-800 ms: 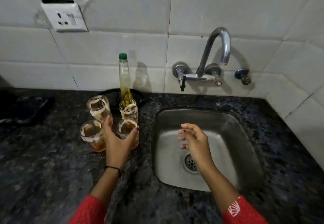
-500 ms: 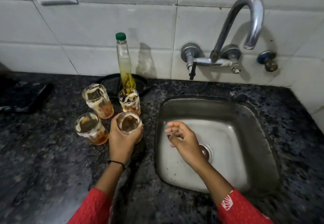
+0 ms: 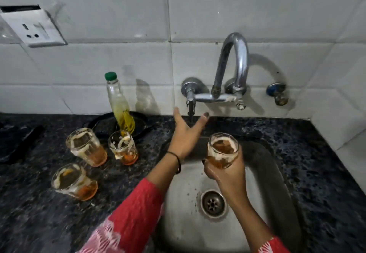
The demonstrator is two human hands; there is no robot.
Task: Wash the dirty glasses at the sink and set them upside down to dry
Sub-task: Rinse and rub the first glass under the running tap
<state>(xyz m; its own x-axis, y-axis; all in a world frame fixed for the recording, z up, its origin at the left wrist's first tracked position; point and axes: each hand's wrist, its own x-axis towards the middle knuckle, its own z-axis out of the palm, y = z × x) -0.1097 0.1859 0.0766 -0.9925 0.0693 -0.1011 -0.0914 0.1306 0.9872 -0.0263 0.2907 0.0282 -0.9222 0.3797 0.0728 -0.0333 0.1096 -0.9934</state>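
**Right hand gripped a dirty glass over the sink; left hand spread at the tap lever**

From my remote seat I saw the right hand curled round the dirty glass, holding it upright above the basin. Amber liquid and white foam streaks showed inside it. The left hand reached forward with its fingers straight and spread, thumb and forefinger on either side of the tap lever. I could not tell whether they touched it. A black band sat on that wrist, and both arms wore red sleeves.

The counter was dark speckled stone. Three other glasses stood upright on it left of the sink, all smeared with foam and orange at the bottom: the rear left glass, the rear right glass and the front glass. Just behind the rear right glass stood a clear bottle with a green cap and yellow liquid in its lower part. Behind the bottle lay a black pan, too dim for me to make out well.

The steel sink had a round drain with dark specks beside it. The wall was white tile. It carried a curved chrome spout, a second valve to its right, and a white socket plate high on the left.
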